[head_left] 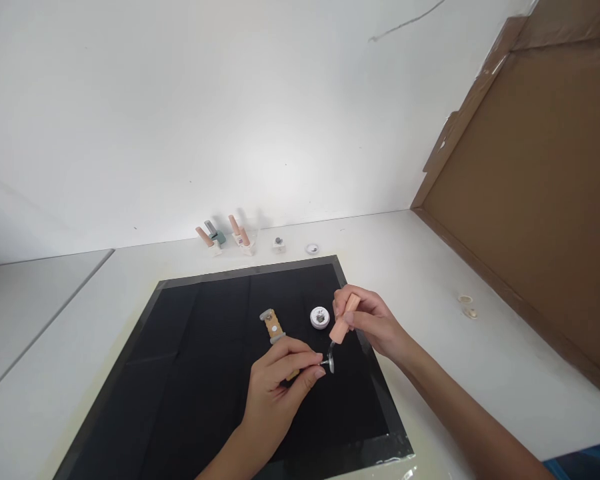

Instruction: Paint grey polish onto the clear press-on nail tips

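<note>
My right hand grips the peach cap of a nail polish brush, its bristle end pointing down. The brush tip meets a small shiny oval piece on a thin stem; whether they press together I cannot tell. My left hand pinches that stem between thumb and fingertips. Partly behind my left hand lies a yellow strip with grey pieces across it, on the black mat. Just left of my right hand sits a small round white pot with dark silvery stuff in it.
Several nail polish bottles with peach or grey caps stand at the back by the white wall. Beside them are a small clear bottle and a round lid. A brown cardboard panel leans at right, near two small pale discs.
</note>
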`<move>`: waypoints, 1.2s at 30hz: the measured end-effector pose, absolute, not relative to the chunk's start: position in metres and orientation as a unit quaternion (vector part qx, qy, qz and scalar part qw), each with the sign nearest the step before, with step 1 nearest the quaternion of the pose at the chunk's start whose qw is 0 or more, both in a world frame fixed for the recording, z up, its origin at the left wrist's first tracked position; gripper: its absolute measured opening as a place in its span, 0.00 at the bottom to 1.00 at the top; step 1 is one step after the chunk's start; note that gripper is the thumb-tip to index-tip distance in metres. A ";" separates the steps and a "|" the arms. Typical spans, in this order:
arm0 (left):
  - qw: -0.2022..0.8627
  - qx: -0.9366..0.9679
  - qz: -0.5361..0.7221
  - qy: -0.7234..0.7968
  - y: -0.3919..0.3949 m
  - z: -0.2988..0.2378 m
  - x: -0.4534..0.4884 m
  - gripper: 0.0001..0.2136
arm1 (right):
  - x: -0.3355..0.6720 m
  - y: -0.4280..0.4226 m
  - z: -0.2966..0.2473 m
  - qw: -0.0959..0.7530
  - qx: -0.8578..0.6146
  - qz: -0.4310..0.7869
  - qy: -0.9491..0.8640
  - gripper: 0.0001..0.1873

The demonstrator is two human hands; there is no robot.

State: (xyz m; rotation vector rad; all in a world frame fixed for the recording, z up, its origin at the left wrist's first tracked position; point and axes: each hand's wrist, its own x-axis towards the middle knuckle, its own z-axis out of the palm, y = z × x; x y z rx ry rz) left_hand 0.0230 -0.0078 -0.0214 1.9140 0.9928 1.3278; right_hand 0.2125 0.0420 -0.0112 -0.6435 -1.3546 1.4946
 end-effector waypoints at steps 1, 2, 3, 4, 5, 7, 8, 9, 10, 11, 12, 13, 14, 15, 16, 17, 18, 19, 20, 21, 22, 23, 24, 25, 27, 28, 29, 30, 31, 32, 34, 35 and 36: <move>0.300 0.721 0.500 0.374 -0.008 -0.021 0.023 0.06 | 0.212 0.042 -0.011 0.493 -0.272 0.614 -0.553 0.04; 0.300 0.722 0.499 0.374 -0.008 -0.021 0.023 0.06 | 0.212 0.043 -0.011 0.497 -0.280 0.612 -0.548 0.04; 0.300 0.722 0.499 0.375 -0.008 -0.021 0.023 0.06 | 0.212 0.043 -0.011 0.503 -0.290 0.608 -0.541 0.04; 0.300 0.722 0.498 0.375 -0.008 -0.021 0.022 0.06 | 0.212 0.043 -0.011 0.510 -0.299 0.604 -0.534 0.04; 0.300 0.722 0.499 0.375 -0.008 -0.021 0.022 0.06 | 0.212 0.043 -0.011 0.517 -0.304 0.603 -0.525 0.04; 0.300 0.721 0.500 0.374 -0.008 -0.022 0.022 0.06 | 0.212 0.043 -0.009 0.531 -0.302 0.609 -0.506 0.03; 0.302 0.720 0.501 0.374 -0.007 -0.022 0.022 0.06 | 0.213 0.043 -0.008 0.537 -0.295 0.614 -0.498 0.04; 0.304 0.718 0.501 0.375 -0.007 -0.022 0.022 0.06 | 0.213 0.043 -0.007 0.540 -0.285 0.620 -0.492 0.04; 0.308 0.715 0.501 0.377 -0.006 -0.023 0.022 0.06 | 0.213 0.043 -0.006 0.541 -0.275 0.627 -0.489 0.05; 0.312 0.712 0.500 0.381 -0.006 -0.023 0.022 0.07 | 0.213 0.042 -0.006 0.540 -0.263 0.633 -0.489 0.05; 0.316 0.709 0.499 0.385 -0.006 -0.023 0.022 0.07 | 0.214 0.042 -0.006 0.536 -0.251 0.638 -0.493 0.05; 0.319 0.706 0.499 0.388 -0.005 -0.023 0.022 0.07 | 0.214 0.042 -0.006 0.529 -0.240 0.642 -0.500 0.06; 0.321 0.703 0.500 0.390 -0.005 -0.023 0.022 0.07 | 0.214 0.042 -0.007 0.520 -0.229 0.645 -0.511 0.06; 0.324 0.701 0.500 0.392 -0.005 -0.024 0.022 0.06 | 0.215 0.041 -0.008 0.511 -0.220 0.646 -0.522 0.07; 0.326 0.698 0.501 0.394 -0.006 -0.024 0.022 0.06 | 0.215 0.041 -0.009 0.502 -0.213 0.646 -0.534 0.07; 0.329 0.696 0.501 0.395 -0.006 -0.024 0.022 0.06 | 0.215 0.041 -0.010 0.493 -0.210 0.645 -0.545 0.07; 0.333 0.693 0.500 0.398 -0.006 -0.024 0.022 0.06 | 0.215 0.041 -0.012 0.485 -0.208 0.644 -0.554 0.08; 0.337 0.691 0.499 0.401 -0.006 -0.024 0.022 0.05 | 0.214 0.041 -0.012 0.480 -0.208 0.643 -0.560 0.08; 0.343 0.688 0.497 0.403 -0.006 -0.024 0.021 0.05 | 0.214 0.040 -0.013 0.475 -0.209 0.642 -0.564 0.08; 0.348 0.685 0.495 0.405 -0.006 -0.024 0.021 0.05 | 0.213 0.040 -0.013 0.472 -0.210 0.642 -0.566 0.08; 0.355 0.682 0.493 0.407 -0.006 -0.025 0.021 0.05 | 0.213 0.040 -0.013 0.470 -0.213 0.642 -0.567 0.07; 0.363 0.678 0.492 0.408 -0.006 -0.025 0.021 0.06 | 0.213 0.040 -0.013 0.470 -0.217 0.642 -0.566 0.07; 0.370 0.674 0.491 0.408 -0.006 -0.025 0.021 0.06 | 0.212 0.040 -0.012 0.471 -0.222 0.641 -0.563 0.07; 0.378 0.670 0.492 0.408 -0.006 -0.026 0.021 0.06 | 0.212 0.040 -0.012 0.474 -0.228 0.641 -0.559 0.07; 0.393 0.659 0.493 0.410 -0.006 -0.026 0.021 0.05 | 0.211 0.040 -0.010 0.484 -0.239 0.639 -0.548 0.06; 0.402 0.652 0.493 0.412 -0.006 -0.027 0.021 0.05 | 0.211 0.040 -0.010 0.492 -0.243 0.637 -0.542 0.06; 0.412 0.643 0.495 0.414 -0.007 -0.027 0.022 0.05 | 0.211 0.040 -0.009 0.501 -0.248 0.634 -0.534 0.05; 0.425 0.633 0.496 0.415 -0.007 -0.027 0.022 0.05 | 0.211 0.041 -0.008 0.510 -0.253 0.632 -0.526 0.05; 0.440 0.621 0.498 0.416 -0.007 -0.027 0.022 0.04 | 0.211 0.041 -0.008 0.518 -0.261 0.629 -0.517 0.04; 0.454 0.608 0.500 0.417 -0.007 -0.027 0.022 0.04 | 0.211 0.041 -0.008 0.527 -0.270 0.626 -0.507 0.04; 0.478 0.584 0.505 0.419 -0.007 -0.027 0.023 0.04 | 0.210 0.041 -0.007 0.538 -0.286 0.625 -0.488 0.04; 0.487 0.573 0.508 0.420 -0.006 -0.027 0.023 0.03 | 0.210 0.041 -0.007 0.542 -0.288 0.627 -0.479 0.04; 0.494 0.563 0.509 0.423 -0.005 -0.027 0.023 0.03 | 0.209 0.041 -0.007 0.546 -0.285 0.631 -0.472 0.04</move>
